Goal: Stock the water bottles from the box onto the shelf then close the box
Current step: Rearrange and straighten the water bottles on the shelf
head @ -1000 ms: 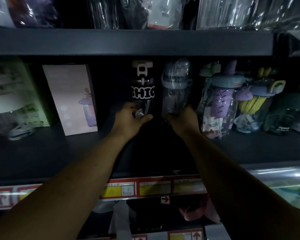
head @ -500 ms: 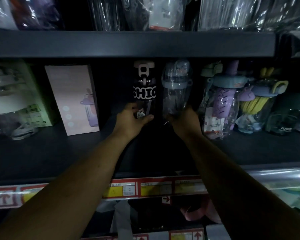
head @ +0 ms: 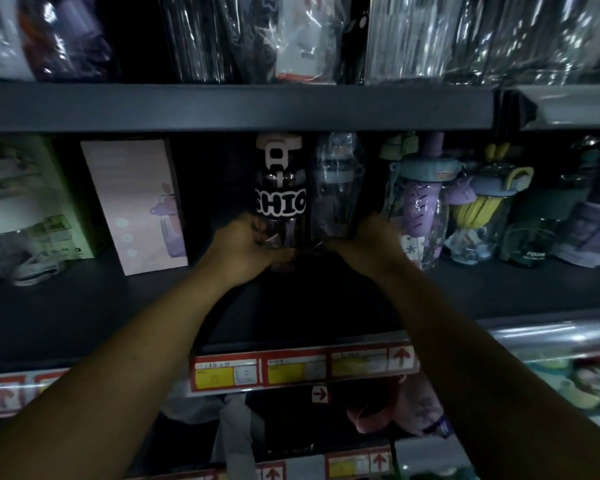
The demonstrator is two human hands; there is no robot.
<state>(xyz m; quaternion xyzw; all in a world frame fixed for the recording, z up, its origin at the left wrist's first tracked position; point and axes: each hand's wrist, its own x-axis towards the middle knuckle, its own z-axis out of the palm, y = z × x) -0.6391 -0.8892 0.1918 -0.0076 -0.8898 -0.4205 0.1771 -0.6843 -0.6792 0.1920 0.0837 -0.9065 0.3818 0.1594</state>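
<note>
Black bottle [head: 280, 192] in L hand [head: 245, 251], clear bottle [head: 336, 199] in R hand [head: 364, 244]

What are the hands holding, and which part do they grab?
The left hand grips the black bottle with white letters low down, near its base. The right hand grips the clear bottle beside it, also near its base.

dark bottle [head: 280, 192] with white lettering, clear bottle [head: 336, 188] with blue collar, pale pink box [head: 136, 206]
</note>
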